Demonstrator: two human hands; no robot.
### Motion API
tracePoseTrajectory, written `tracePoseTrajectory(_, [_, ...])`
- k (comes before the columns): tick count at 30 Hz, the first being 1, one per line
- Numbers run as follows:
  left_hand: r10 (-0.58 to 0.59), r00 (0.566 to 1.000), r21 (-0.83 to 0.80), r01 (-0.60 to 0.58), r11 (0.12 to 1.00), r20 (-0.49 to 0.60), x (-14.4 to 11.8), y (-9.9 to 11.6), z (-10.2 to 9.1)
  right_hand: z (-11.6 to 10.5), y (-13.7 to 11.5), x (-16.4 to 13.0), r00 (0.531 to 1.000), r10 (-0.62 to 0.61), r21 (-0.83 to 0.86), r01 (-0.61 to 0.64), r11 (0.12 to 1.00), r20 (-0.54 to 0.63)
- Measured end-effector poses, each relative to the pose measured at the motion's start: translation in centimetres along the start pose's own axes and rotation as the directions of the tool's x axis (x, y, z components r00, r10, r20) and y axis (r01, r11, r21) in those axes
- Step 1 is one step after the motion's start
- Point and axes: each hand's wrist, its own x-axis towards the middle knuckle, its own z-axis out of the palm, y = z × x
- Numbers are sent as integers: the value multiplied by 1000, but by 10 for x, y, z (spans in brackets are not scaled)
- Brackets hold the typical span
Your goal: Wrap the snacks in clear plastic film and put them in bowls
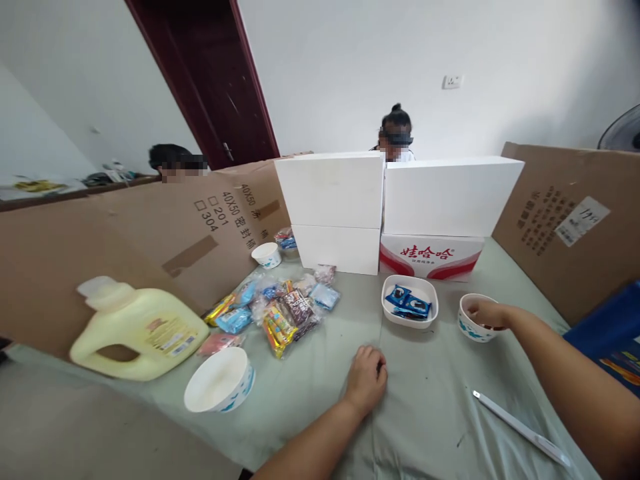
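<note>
My right hand (484, 312) reaches into a small white bowl with blue marks (473, 328) at the right of the table; its fingertips are inside the bowl and what they touch is hidden. My left hand (367, 380) rests palm down on the grey-green tablecloth (420, 413), fingers curled, holding nothing. Just beyond it stands a white square dish (410, 313) with blue snack packets (409, 302). A heap of wrapped snacks (280, 307) lies to the left of the dish.
A yellow detergent jug (137, 330) lies on its side at the left, a larger white bowl (220, 381) near it. Another small bowl (266, 254) sits by white boxes (400, 193). Cardboard walls (575, 220) ring the table. A white strip (520, 427) lies front right. Two people sit behind.
</note>
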Motion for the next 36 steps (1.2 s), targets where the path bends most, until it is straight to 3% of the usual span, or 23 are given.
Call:
tracePoseTrajectory(4, [0, 1000, 4, 0, 1000, 2, -6, 2, 3, -16, -3, -26, 981, 2, -32, 4, 999, 194])
tracePoseTrajectory(7, [22, 1000, -14, -22, 1000, -2, -11, 2, 5, -19, -17, -85, 963, -47, 3, 47, 999, 267])
tracePoseTrajectory(10, [51, 993, 34, -48, 998, -104, 5, -5, -13, -13, -24, -160, 930, -128, 141, 84, 986, 344])
tracePoseTrajectory(12, [8, 974, 195, 38, 980, -228, 33, -13, -40, -6, -20, -203, 951, -151, 163, 110, 981, 270])
tracePoseTrajectory(14, [-110, 945, 381, 229, 896, -309, 72, -24, -73, 3, -10, -236, 979, -166, 113, 153, 982, 117])
tracePoseTrajectory(16, [-266, 932, 567, 360, 741, -244, 109, -34, -100, 11, -1, -256, 981, -190, 21, 190, 981, -31])
tracePoseTrajectory(17, [-302, 928, 589, 373, 717, -220, 124, -39, -109, 16, 2, -263, 977, -196, -31, 194, 981, -88])
tracePoseTrajectory(19, [-353, 921, 618, 376, 691, -165, 145, -45, -113, 24, 4, -271, 971, -186, -116, 169, 979, -152])
tracePoseTrajectory(22, [-385, 917, 629, 358, 690, -99, 151, -44, -92, 31, 0, -276, 977, -131, -159, 105, 982, -166])
tracePoseTrajectory(26, [-353, 935, 630, 287, 721, -21, 128, -21, -51, 29, -6, -276, 981, -120, -141, 99, 985, -150])
tracePoseTrajectory(30, [-232, 965, 577, 122, 808, 120, 74, 10, -26, 26, -6, -277, 982, -127, -141, 108, 984, -137])
tracePoseTrajectory(33, [-91, 971, 487, -28, 873, 219, 17, 23, -14, 24, -6, -275, 987, -102, -108, 88, 990, -126])
tracePoseTrajectory(36, [156, 975, 268, -194, 944, 155, -35, 23, -6, 19, -14, -266, 993, -56, -78, 48, 996, -104])
